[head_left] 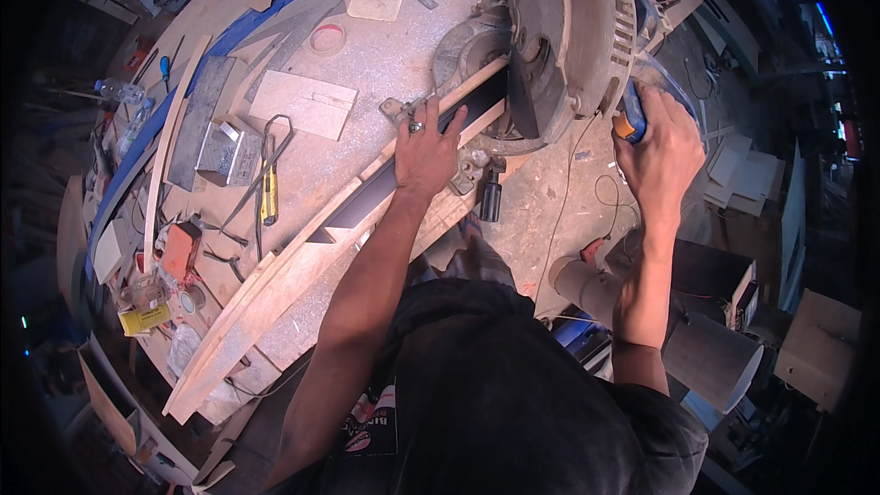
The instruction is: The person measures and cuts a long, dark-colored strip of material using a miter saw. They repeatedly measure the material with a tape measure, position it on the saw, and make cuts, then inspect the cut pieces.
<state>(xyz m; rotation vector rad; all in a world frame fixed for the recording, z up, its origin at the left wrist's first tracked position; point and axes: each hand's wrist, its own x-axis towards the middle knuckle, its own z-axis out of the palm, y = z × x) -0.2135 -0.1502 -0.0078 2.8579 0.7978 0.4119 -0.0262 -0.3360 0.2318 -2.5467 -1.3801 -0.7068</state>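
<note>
A mitre saw (594, 32) stands at the far side of the bench, its dark blade (524, 96) lowered close to the workpiece. My right hand (662, 142) is closed round the saw's blue handle (632, 112). Flat across the workpiece, left of the blade, lies my left hand (428, 154), fingers stretched and somewhat apart, a ring on one. Beneath it a dark strip (365, 197) runs between long wooden strips (261, 298), from the lower left up to the saw. Whether the blade touches the strip cannot be made out. A black knob (491, 191) sticks out from the saw's near side.
Left on the dusty bench are a pale board (304, 104), a shiny metal box (229, 152), a yellow-handled tool (269, 200) and a tape roll (326, 38). Large grey pipes (710, 359) and a cardboard box (820, 348) stand at the lower right. A thin cable crosses the floor.
</note>
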